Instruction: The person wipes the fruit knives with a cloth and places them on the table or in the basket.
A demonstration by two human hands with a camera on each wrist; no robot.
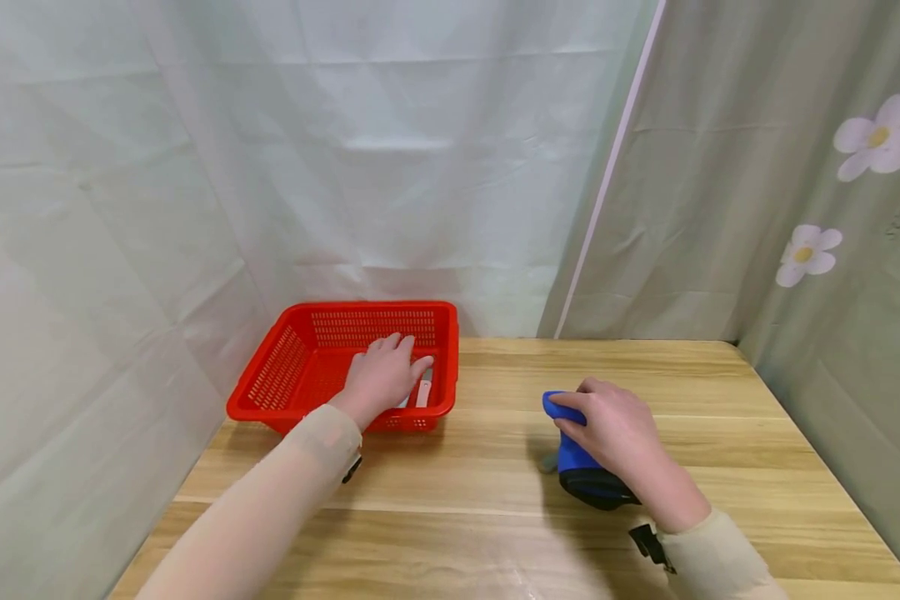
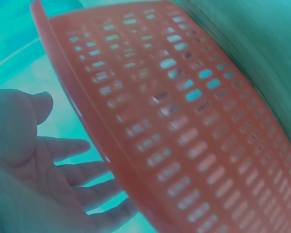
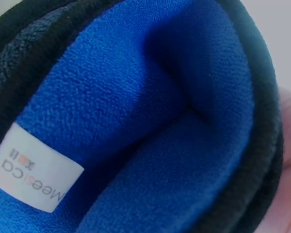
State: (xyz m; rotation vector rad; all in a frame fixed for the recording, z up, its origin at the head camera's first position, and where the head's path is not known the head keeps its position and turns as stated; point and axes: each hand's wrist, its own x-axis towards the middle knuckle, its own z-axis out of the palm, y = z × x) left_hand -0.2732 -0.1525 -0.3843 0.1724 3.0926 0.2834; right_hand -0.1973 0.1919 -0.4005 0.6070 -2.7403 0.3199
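My left hand [image 1: 382, 375] reaches over the near rim into the red plastic basket [image 1: 452, 350], fingers spread, and seems to hold nothing. In the left wrist view its fingers [image 2: 82, 172] extend past the slotted wall [image 2: 80, 109] of the basket. Beside the thumb, inside the basket, lies a slim piece with a white handle [image 1: 423, 393]. Over the table's right part, my right hand [image 1: 618, 425] pinches the top of a blue towel [image 1: 573, 452], folded or rolled, with dark trim. Its plush blue inside [image 3: 111, 82] and a white label [image 3: 36, 167] fill the right wrist view.
A small greyish item [image 1: 549, 462] shows at the left of the towel. The light wooden table [image 1: 487, 500] meets a pale curtain [image 1: 420, 167] at the back, and another curtain with flowers [image 1: 808, 255] hangs along the right.
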